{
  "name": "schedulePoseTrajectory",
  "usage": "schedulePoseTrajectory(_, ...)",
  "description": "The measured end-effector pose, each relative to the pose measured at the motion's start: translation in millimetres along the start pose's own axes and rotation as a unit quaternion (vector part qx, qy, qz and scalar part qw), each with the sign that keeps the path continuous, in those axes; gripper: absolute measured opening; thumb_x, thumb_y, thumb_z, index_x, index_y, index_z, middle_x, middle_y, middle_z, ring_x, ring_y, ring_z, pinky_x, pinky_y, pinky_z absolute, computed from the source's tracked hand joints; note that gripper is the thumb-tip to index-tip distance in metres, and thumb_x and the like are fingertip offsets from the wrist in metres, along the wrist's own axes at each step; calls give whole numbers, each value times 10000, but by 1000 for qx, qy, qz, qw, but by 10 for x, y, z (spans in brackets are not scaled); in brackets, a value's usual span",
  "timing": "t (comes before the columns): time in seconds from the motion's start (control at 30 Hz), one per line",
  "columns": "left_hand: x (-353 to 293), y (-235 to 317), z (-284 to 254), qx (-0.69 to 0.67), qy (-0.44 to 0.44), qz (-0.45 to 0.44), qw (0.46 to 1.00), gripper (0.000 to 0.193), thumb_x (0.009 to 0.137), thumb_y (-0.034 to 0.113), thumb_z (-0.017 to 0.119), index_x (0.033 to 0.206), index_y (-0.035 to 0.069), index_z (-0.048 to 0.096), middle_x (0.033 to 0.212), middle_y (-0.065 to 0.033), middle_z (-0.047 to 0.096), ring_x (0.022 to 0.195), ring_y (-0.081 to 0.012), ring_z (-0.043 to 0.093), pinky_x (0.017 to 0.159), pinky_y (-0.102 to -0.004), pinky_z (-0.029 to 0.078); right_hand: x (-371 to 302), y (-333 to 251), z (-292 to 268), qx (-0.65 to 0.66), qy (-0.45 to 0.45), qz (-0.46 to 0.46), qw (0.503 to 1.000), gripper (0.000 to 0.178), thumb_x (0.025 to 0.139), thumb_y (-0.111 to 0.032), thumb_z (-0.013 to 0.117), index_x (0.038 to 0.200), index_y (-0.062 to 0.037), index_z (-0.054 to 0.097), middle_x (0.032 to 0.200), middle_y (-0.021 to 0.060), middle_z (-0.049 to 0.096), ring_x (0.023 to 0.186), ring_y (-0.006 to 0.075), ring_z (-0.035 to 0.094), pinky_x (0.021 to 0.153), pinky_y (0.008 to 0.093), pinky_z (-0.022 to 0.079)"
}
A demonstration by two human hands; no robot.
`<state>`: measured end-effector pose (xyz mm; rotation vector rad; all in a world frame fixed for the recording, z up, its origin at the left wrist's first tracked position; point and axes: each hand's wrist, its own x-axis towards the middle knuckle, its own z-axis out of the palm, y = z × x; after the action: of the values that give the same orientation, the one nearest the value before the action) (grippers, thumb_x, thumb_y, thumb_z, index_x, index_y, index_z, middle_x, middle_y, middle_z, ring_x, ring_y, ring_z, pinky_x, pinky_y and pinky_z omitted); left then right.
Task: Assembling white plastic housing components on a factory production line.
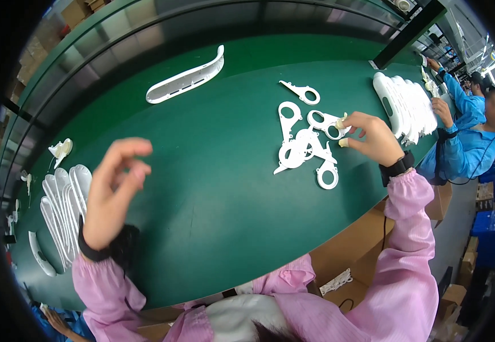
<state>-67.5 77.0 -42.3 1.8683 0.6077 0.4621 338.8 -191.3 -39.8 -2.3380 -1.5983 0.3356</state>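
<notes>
My left hand (113, 191) is raised over the left part of the green table, fingers loosely bent and thumb apart, with nothing in it. At the right, my right hand (373, 138) reaches to a loose pile of flat white plastic ring pieces (299, 147) with pointed tails. Pale covers sit on its thumb and index fingertips, which are spread at the edge of one ring piece (316, 120); whether they touch it I cannot tell. A long white curved plastic shell (185, 83) lies hollow side showing, farther back.
Nested white shells (59, 196) lie at the left, beside a small curved white piece (41, 255). More white shells (404, 105) are stacked at the far right, near a dark post (410, 34). A co-worker in blue (467, 145) sits beyond them. Cardboard boxes (350, 242) stand below the table edge.
</notes>
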Motion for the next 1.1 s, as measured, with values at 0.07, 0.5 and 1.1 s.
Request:
schedulePoseTrajectory(0.07,308,-44,-50,-8,29,13,999,335,978,81,625,1311,43,608,1276,-16,616,983,-82,594,778,-250,490,-60,10,63,13,7,4,1000,237,785,-78,808,1016,-69,754,996,69,701,855,241,685,733,353,548)
schedulePoseTrajectory(0.5,1351,-620,146,185,89,-121,971,898,836,226,778,1585,62,309,1523,-212,350,887,-256,684,786,-323,590,-672,148,-43,-165,106,-6,980,189,803,75,643,880,-79,721,969,59,639,842,291,685,714,411,550)
schedulePoseTrajectory(1.1,1983,-589,296,392,73,32,917,257,880,242,621,1029,66,734,978,-202,740,941,-416,702,867,-499,554,-851,-136,251,-38,154,83,984,173,806,40,706,962,31,633,934,175,642,755,369,671,669,416,525)
